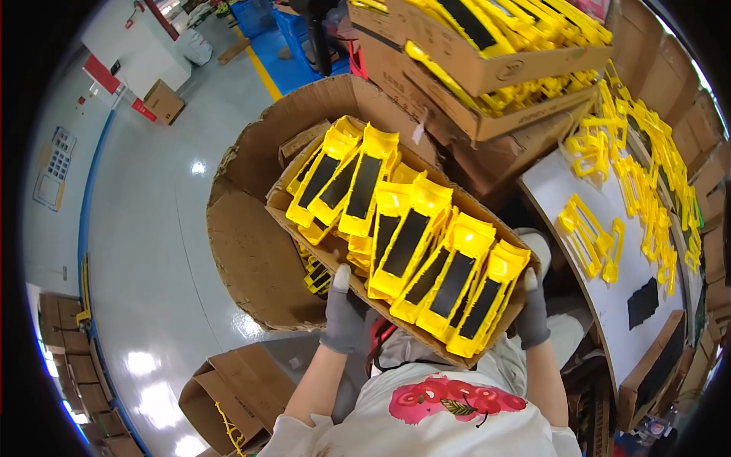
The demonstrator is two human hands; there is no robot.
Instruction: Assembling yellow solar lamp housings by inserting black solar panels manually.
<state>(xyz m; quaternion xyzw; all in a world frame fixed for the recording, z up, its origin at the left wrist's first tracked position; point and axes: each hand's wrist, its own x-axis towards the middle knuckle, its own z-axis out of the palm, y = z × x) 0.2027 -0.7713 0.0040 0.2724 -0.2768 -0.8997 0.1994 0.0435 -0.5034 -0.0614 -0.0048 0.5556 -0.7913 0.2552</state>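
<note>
A shallow cardboard box (298,233) is held in front of my body, tilted, with several yellow plastic parts (460,276) in it. Each of these parts bears a black rectangular strip, and they lean against one another in rows. My left hand (339,311), in a grey glove with pale fingertips, grips the near left side of the box, thumb up along its wall. On the right end, my right hand (532,314) grips the box in a matching glove. The fingers under the box are hidden on both sides.
A large open carton (242,255) stands beyond and left, with more yellow parts low inside. Stacked boxes (525,70) of yellow parts rise at the far right. Loose yellow frames (585,234) lie on a white-topped table (624,320) at right. Another carton (255,381) sits lower left.
</note>
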